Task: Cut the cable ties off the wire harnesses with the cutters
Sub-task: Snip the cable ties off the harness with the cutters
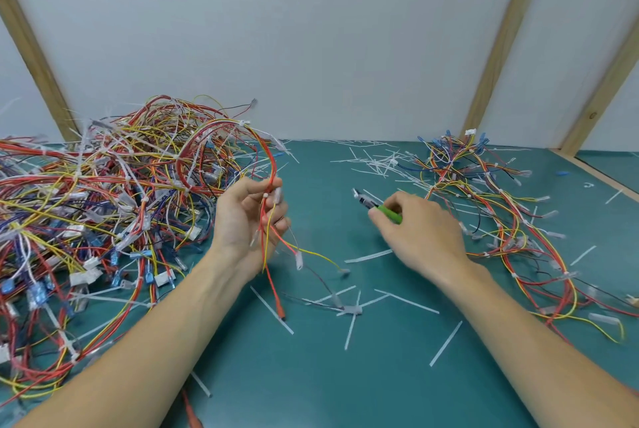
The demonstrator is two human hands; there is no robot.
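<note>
While the left hand curls its fingers around a red-and-yellow wire harness at centre frame, the right hand wraps its fingers around the green-handled cutters just right of centre, low over the green mat, their metal nose pointing toward the upper left; whether the blades are parted I cannot tell. The held harness arches up out of the big tangled pile of harnesses that fills the left of the frame, and its loose ends, tipped with clear sleeves and a red connector, trail down onto the mat below the hand. A small white cable tie sits on the wires right at the fingertips, and it looks like the next one to cut. The wires should be light, limp and springy, so they will likely sag and twist unless pinched close beside the tie, and pulling hard would probably drag the snarled pile along. The tie itself looks thin, stiff plastic, best nipped at its band with the cutter tips kept clear of the insulation. A smaller pile of harnesses lies at the right of the frame, and snipped tie tails litter the mat between the piles and in front of the hands.
</note>
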